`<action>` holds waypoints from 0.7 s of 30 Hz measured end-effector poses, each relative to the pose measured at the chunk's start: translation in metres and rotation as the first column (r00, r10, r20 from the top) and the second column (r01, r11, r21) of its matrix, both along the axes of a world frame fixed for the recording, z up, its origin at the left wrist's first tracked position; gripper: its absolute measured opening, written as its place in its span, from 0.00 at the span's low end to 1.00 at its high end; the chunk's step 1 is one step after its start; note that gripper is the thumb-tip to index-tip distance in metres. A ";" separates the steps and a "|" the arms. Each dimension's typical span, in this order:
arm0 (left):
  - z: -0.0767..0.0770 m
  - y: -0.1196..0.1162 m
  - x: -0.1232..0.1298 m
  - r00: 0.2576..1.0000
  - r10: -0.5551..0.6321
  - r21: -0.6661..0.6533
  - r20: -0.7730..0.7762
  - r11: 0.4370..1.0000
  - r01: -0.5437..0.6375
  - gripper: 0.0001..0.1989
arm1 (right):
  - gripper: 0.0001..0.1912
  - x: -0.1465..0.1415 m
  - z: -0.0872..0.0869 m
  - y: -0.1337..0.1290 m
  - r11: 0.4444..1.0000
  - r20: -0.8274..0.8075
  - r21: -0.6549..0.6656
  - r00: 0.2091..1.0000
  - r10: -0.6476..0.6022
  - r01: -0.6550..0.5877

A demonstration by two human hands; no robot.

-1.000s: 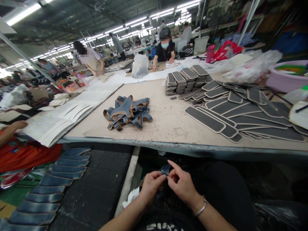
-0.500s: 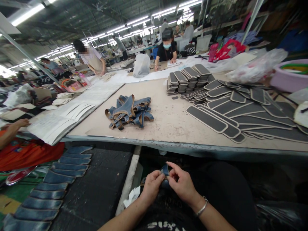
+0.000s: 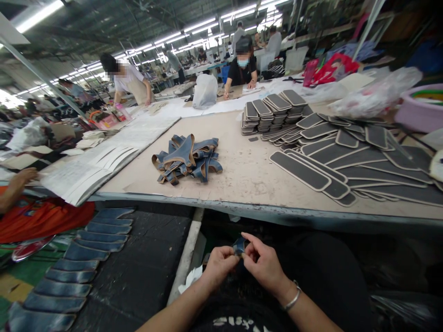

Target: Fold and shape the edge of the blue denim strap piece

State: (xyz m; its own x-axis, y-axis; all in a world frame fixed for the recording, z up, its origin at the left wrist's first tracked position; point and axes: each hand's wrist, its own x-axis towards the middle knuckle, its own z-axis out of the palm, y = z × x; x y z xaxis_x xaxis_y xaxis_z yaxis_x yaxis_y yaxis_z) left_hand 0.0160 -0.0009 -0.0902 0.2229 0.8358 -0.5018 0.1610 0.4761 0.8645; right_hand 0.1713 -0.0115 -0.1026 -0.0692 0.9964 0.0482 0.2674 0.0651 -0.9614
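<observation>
Between my two hands, in front of my lap, is a small blue leather piece [image 3: 239, 246]. My left hand [image 3: 220, 266] pinches its left side with thumb and fingers. On its right side, my right hand [image 3: 265, 265] grips the edge, the index finger lying along the top. A pile of curved blue pieces with tan edges [image 3: 188, 157] lies on the table [image 3: 238, 184] beyond my hands. More blue pieces [image 3: 62, 290] overlap in a row on a black surface [image 3: 138, 263] at the lower left.
Dark pads with pale borders [image 3: 301, 170] are stacked and spread over the table's right side. White strips on a board [image 3: 114, 159] lie at the left. Another person's hand [image 3: 20, 182] shows at the left edge. Two people work across the table. A purple basin [image 3: 415, 113] stands right.
The blue piece has tilted and shows less height between my fingers. My left hand has shifted slightly right. The person's hand at the left edge has moved a little left.
</observation>
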 end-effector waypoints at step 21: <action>-0.002 0.000 -0.002 0.989 0.033 -0.013 0.146 0.999 -0.031 0.21 | 0.22 -0.001 0.003 0.003 0.994 -0.089 -0.113 0.996 -0.010 -0.001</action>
